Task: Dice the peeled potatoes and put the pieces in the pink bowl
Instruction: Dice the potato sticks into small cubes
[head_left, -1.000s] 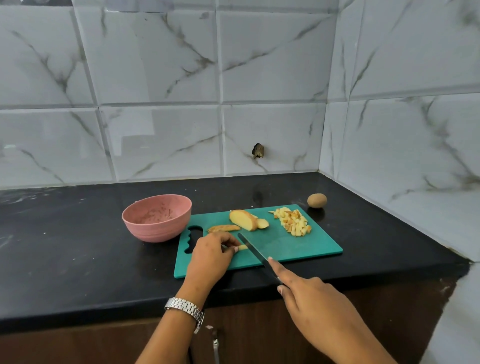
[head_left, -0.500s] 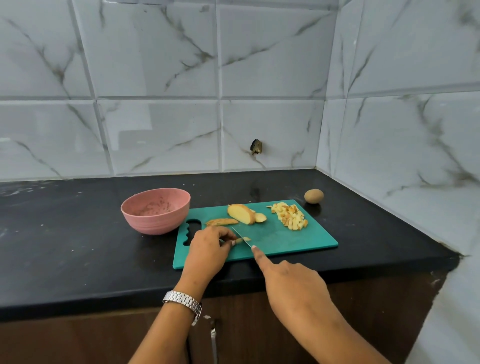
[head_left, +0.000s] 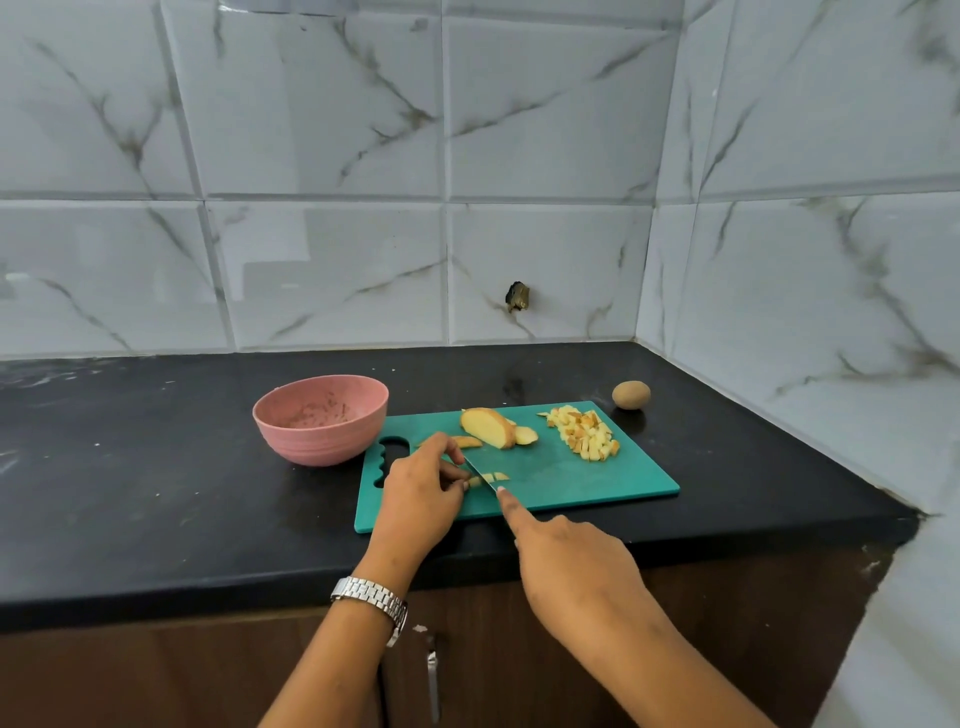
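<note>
Left hand (head_left: 421, 493) pinches potato strip (head_left: 493, 477) on green cutting board (head_left: 597, 483), fingers curled. Right hand (head_left: 571, 561) grips knife (head_left: 478, 470), forefinger along spine, blade across strip. Potato half (head_left: 488, 427) and diced pile (head_left: 584, 434) farther back on board. Pink bowl (head_left: 322, 415) just left of board on black surface (head_left: 156, 493).
</note>
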